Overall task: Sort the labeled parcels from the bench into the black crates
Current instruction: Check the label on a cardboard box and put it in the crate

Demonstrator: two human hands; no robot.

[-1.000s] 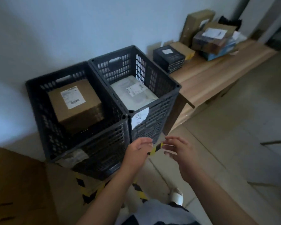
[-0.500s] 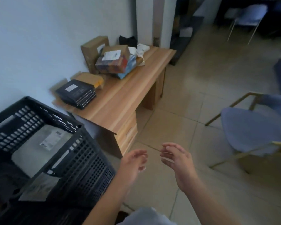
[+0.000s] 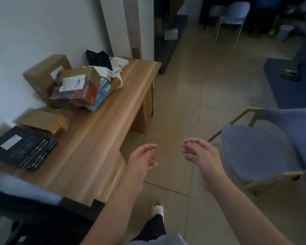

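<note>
Both hands, left (image 3: 143,159) and right (image 3: 200,155), are held empty, fingers loosely curled, off the tabletop's (image 3: 102,131) near edge; parcels (image 3: 76,89) are piled along its wall edge.

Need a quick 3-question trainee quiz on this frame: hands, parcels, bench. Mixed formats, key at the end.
1. True or false: the left hand holds a parcel.
2. Which parcel on the bench lies nearest the camera? A) black box with white label B) tall brown carton C) colourful printed box
3. Fill in: the right hand hangs over the ____, not the bench.

Key: 1 false; 2 A; 3 floor.
</note>
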